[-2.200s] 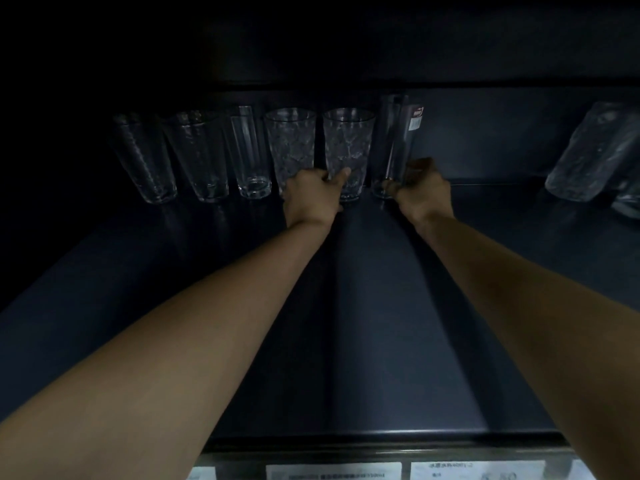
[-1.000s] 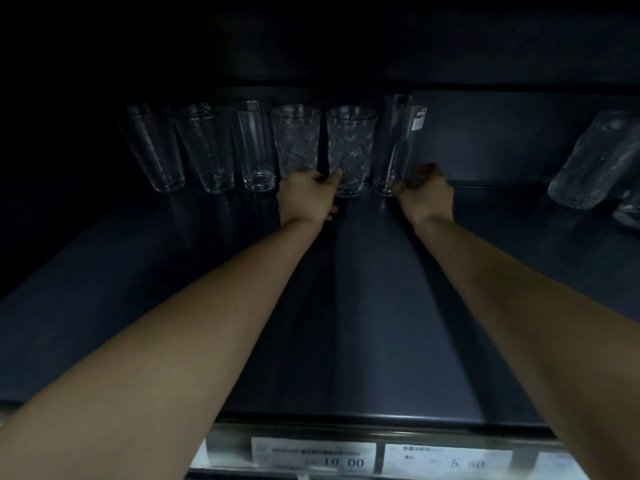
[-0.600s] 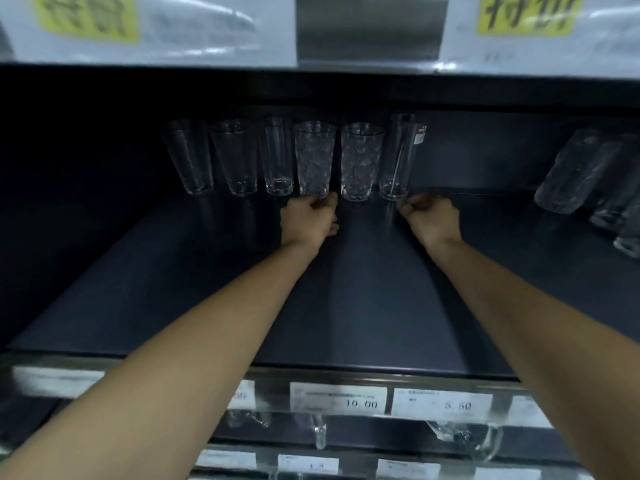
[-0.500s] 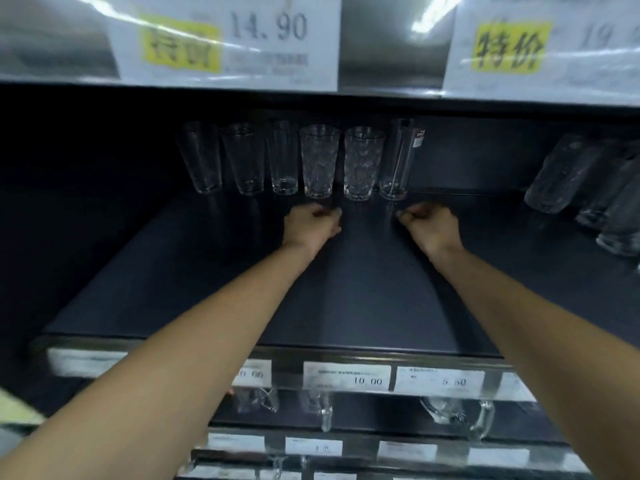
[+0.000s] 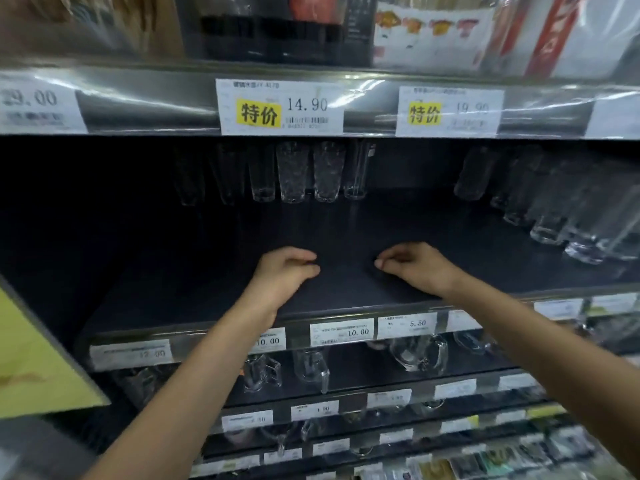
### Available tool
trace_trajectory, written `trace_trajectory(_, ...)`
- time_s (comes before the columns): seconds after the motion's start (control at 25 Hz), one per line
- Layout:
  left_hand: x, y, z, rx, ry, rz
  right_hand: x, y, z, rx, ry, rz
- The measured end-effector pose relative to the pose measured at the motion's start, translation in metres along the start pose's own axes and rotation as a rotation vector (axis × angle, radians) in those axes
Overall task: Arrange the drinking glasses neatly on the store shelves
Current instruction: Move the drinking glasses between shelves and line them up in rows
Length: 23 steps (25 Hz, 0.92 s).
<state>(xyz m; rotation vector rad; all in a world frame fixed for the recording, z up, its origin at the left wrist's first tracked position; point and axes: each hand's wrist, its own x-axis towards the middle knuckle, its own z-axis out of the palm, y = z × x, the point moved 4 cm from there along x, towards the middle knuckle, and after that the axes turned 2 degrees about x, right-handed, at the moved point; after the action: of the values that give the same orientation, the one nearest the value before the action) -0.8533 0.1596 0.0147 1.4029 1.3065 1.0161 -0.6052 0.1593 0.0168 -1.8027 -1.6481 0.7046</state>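
Note:
Several clear drinking glasses stand in a row at the back of the dark shelf: two patterned glasses, a tall plain glass to their right, and fainter glasses to the left in shadow. My left hand and my right hand hover over the front half of the shelf, well in front of the row. Both hands hold nothing, fingers loosely curled.
More glasses line the right side of the same shelf. The shelf above, with price tags on its edge, hangs low over the row. Glass mugs sit on the shelf below. A yellow sign juts in at left.
Both hands have let go of the glasses and drawn back toward the shelf's front edge. My head has pulled back and up, bringing the upper and lower shelves into view.

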Motion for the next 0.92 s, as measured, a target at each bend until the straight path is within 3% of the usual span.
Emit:
trace_trajectory(0.12, -0.04, 0.006, -0.004, 0.078, 0.077, 0.19, -0.052, -0.004, -0.01, 0.013, 0.045, -0.008)
trace_trajectory(0.32, -0.105, 0.003, 0.006, -0.112, -0.014, 0.23, -0.165, 0.002, -0.033, 0.091, 0.169, -0.002)
trace_trajectory(0.48, -0.142, -0.019, 0.04, -0.195, -0.195, 0.14, -0.247, 0.032, -0.045, 0.164, 0.25, 0.093)
trace_trajectory(0.68, -0.18, -0.05, 0.105, -0.093, -0.415, 0.001, -0.34, 0.101, -0.044, 0.414, 0.488, 0.27)
trace_trajectory(0.92, -0.237, -0.074, 0.183, 0.041, -0.549, -0.131, -0.431, 0.186, -0.058, 0.537, 0.592, 0.442)
